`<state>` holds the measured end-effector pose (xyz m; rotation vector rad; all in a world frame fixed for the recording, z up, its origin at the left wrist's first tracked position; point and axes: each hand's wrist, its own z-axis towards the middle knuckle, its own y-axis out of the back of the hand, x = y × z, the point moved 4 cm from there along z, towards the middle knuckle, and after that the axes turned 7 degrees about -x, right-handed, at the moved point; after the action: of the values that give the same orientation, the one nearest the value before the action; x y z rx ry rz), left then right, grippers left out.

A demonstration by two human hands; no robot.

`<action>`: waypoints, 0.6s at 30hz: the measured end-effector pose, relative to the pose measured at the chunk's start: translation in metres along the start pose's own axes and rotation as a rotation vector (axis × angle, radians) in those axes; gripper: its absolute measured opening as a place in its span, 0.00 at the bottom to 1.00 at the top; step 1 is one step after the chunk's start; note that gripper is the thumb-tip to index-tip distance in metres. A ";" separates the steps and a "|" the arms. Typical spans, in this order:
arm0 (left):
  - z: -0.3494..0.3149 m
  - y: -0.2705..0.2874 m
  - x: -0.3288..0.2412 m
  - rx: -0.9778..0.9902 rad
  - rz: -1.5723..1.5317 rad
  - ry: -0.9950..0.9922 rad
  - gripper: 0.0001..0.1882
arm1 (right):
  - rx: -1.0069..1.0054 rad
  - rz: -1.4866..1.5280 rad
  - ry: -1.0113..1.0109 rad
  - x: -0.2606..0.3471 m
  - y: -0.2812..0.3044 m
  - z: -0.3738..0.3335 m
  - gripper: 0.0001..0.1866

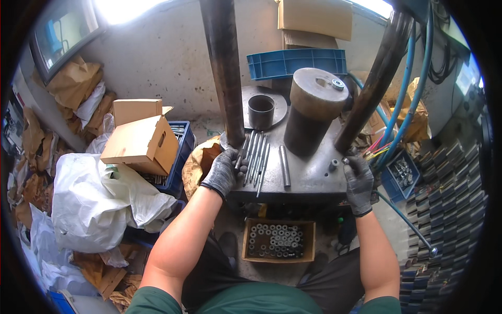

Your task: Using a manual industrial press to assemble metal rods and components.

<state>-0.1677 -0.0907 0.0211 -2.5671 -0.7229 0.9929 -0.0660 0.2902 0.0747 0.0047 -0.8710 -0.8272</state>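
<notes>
Grey metal table, rods at left; stained pale wall behind.

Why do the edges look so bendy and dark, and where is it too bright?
Head view: the fisheye lens bends things toward its black rim, so the metal posts seem to splay; head view, top left: white glare washes out detail.

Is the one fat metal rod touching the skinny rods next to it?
Apart. The head view shows it: a strip of bare metal tabletop lies between the fat rod and the skinny rods.
</notes>
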 end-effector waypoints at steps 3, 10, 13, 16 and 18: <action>0.006 -0.003 0.012 0.085 0.014 -0.024 0.13 | 0.043 0.336 -0.501 -0.009 0.005 -0.010 0.10; -0.061 -0.048 0.085 0.490 0.166 -0.227 0.19 | 0.002 0.740 -0.853 0.011 -0.004 -0.021 0.20; -0.083 -0.057 0.118 0.639 0.357 -0.231 0.18 | 0.003 0.839 -0.891 0.019 -0.011 -0.031 0.22; -0.102 -0.064 0.136 0.688 0.474 -0.202 0.17 | 0.047 0.865 -0.893 0.027 -0.015 -0.033 0.23; -0.102 -0.064 0.142 0.700 0.529 -0.236 0.17 | 0.071 0.901 -0.877 0.030 -0.016 -0.035 0.22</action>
<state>-0.0294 0.0315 0.0453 -2.0445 0.2683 1.4065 -0.0419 0.2490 0.0667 -0.6852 -1.5449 0.1039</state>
